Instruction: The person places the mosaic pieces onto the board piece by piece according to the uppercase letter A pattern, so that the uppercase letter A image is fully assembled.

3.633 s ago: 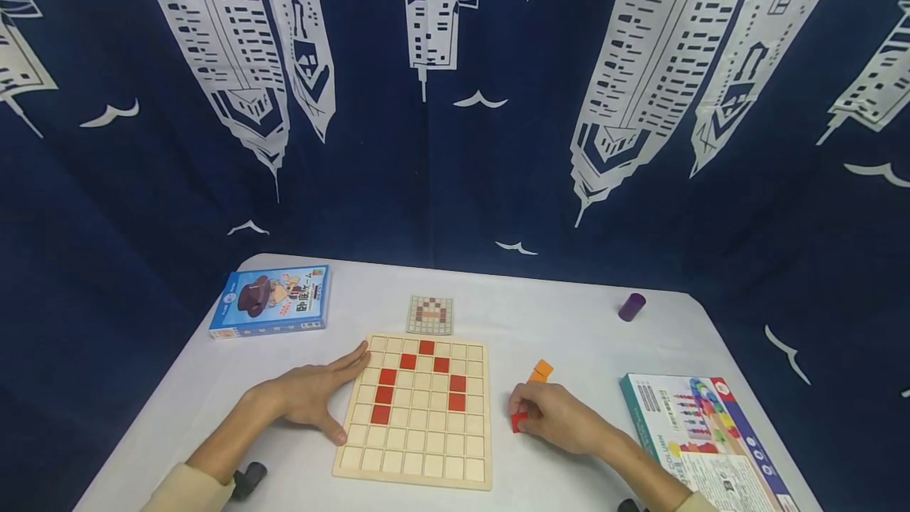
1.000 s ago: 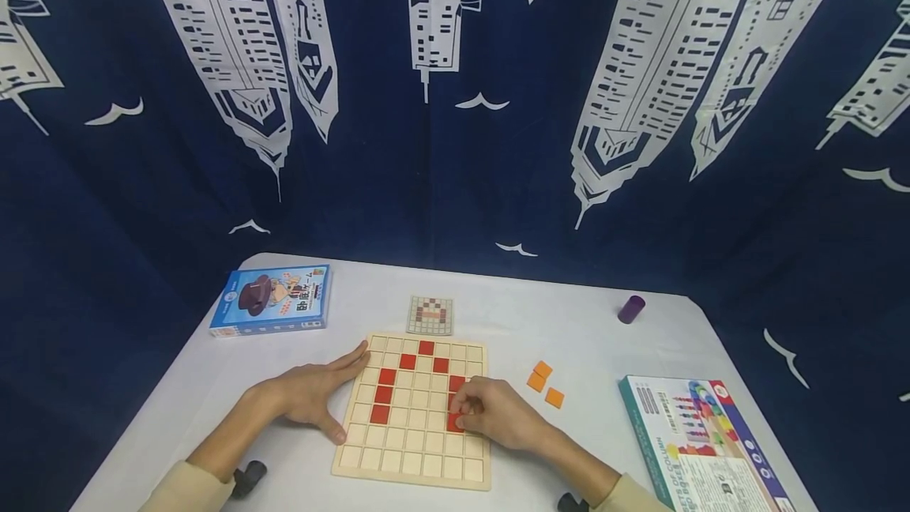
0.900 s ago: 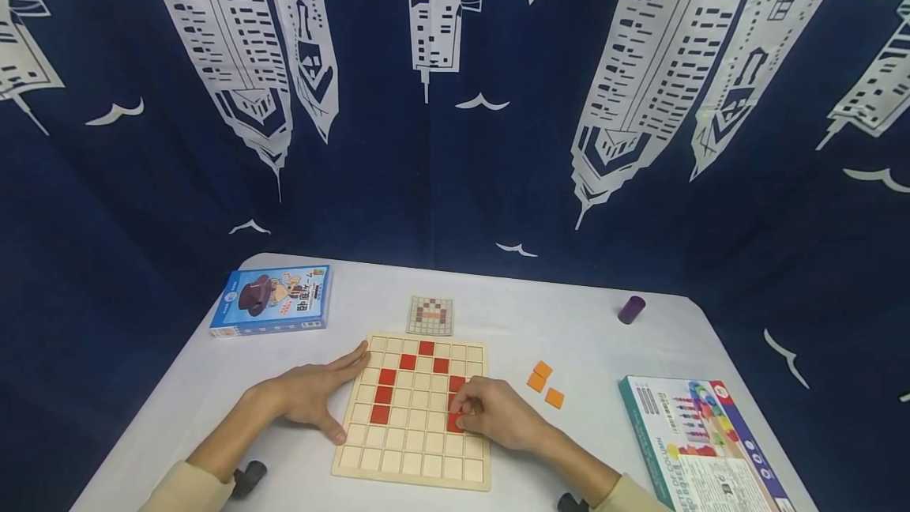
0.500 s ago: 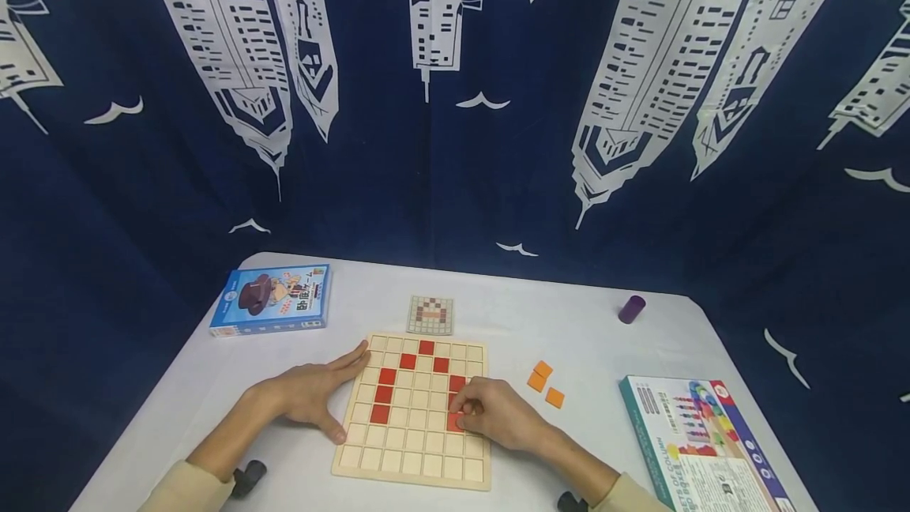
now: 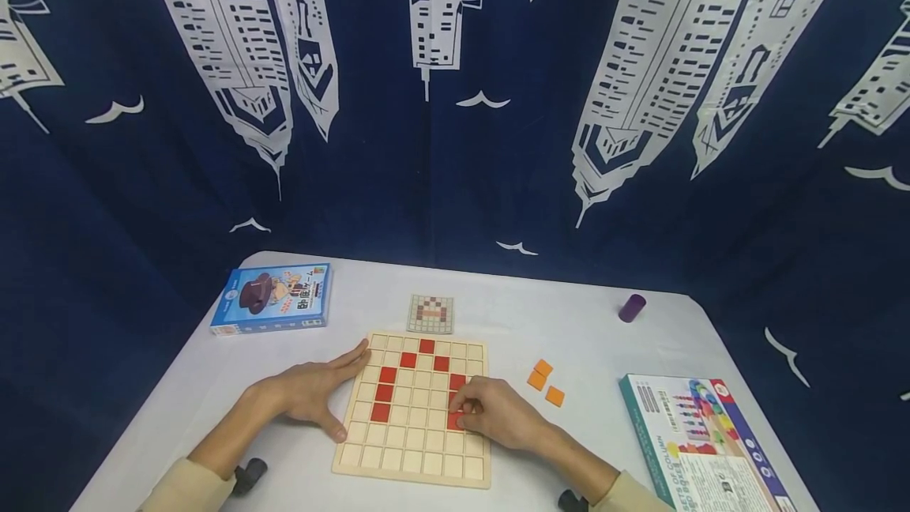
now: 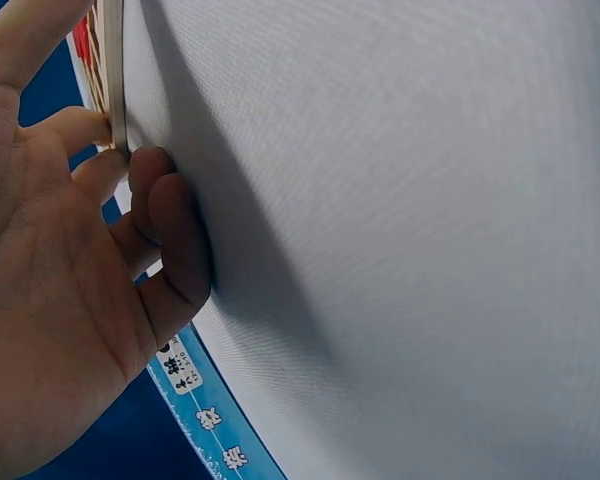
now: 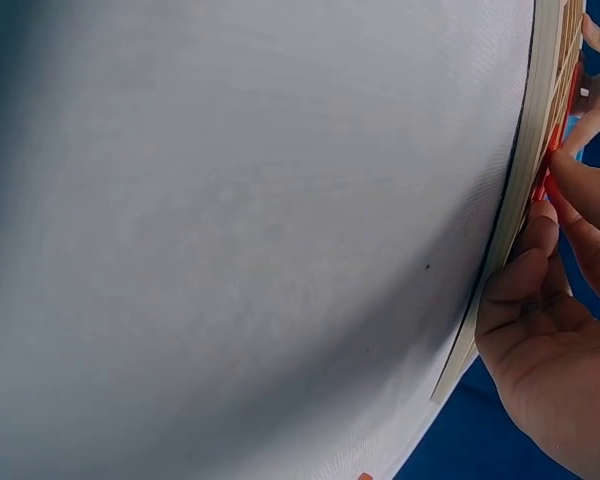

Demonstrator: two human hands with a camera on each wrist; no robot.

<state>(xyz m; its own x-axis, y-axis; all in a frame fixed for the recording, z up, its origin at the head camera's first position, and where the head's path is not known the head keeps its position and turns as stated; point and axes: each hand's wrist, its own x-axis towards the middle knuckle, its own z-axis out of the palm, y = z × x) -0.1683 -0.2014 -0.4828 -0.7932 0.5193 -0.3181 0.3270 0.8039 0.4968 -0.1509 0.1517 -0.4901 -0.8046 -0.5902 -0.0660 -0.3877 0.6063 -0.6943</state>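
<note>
A wooden grid board (image 5: 414,461) lies on the white table, with several red square tiles (image 5: 384,393) set in its cells in an arch. My left hand (image 5: 307,401) spreads along the board's left edge, thumb and fingertips touching it. On the right side of the board, my right hand (image 5: 501,415) pinches a red square tile (image 5: 453,422) in the cell at the foot of that red column. The hand partly covers the tile above it. In the right wrist view, red (image 7: 555,150) shows at the thumb and fingertips, right at the board's surface.
Behind the board lies a small pattern card (image 5: 430,314). Three orange tiles (image 5: 554,397) lie to its right. A blue box (image 5: 273,299) stands back left, a purple cylinder (image 5: 632,308) back right, and a white-and-teal box (image 5: 704,437) front right.
My right hand has carried a red tile leftward from beside the orange tiles onto the board, uncovering those orange tiles. Over the last second, both hands have stayed in place.
</note>
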